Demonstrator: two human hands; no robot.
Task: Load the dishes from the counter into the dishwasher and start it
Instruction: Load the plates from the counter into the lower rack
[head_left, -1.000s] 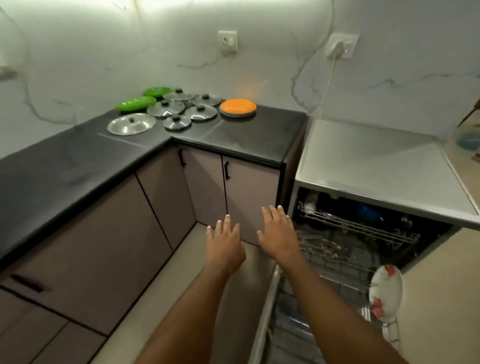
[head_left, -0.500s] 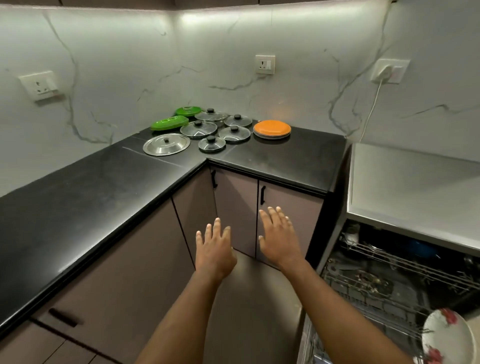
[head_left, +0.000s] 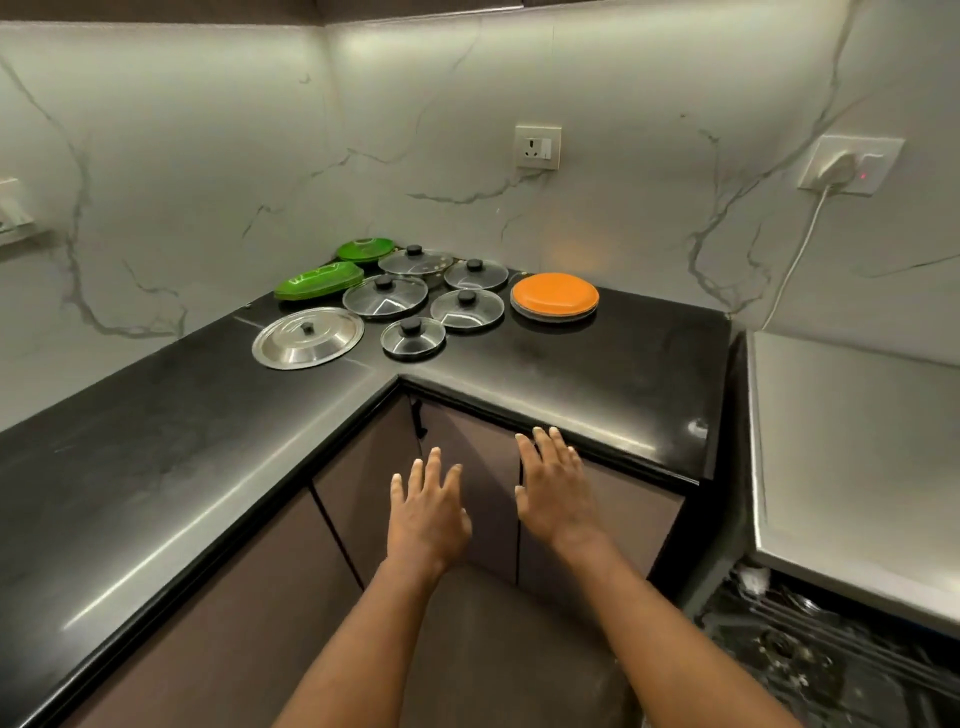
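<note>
Head view: we face an L-shaped corner, both arms stretched forward and low before the cabinet doors (head_left: 639, 519).
Counter (head_left: 571, 395): black, wrapping from our left round to the dishwasher. The dishes sit grouped at its far corner, close to the wall (head_left: 208, 182).
Dishwasher (head_left: 857, 457): just right of the counter, grey-topped, its rack (head_left: 831, 639) showing at lower right. We cannot tell what is loaded.
Hands: left hand (head_left: 428, 514) and right hand (head_left: 558, 499) are both relaxed, fingers straight and spread, palms down, carrying nothing. The right fingertips overlap the counter's front edge; whether they touch it is unclear.
Steel lid (head_left: 307, 338): the largest piece, lying flat, ahead and left of the left hand.
Orange plates (head_left: 555, 296): a short stack ahead of the right hand, on the group's dishwasher side, just apart from the lids.
Green dish (head_left: 319, 280): oblong, its long axis roughly left to right, near the wall.
Glass lids (head_left: 385, 296): knobs up, between the steel lid and the orange plates.
Reach: everything lies forward and above our hands. We judge the right hand nearer both the orange plates and the dishwasher.
</note>
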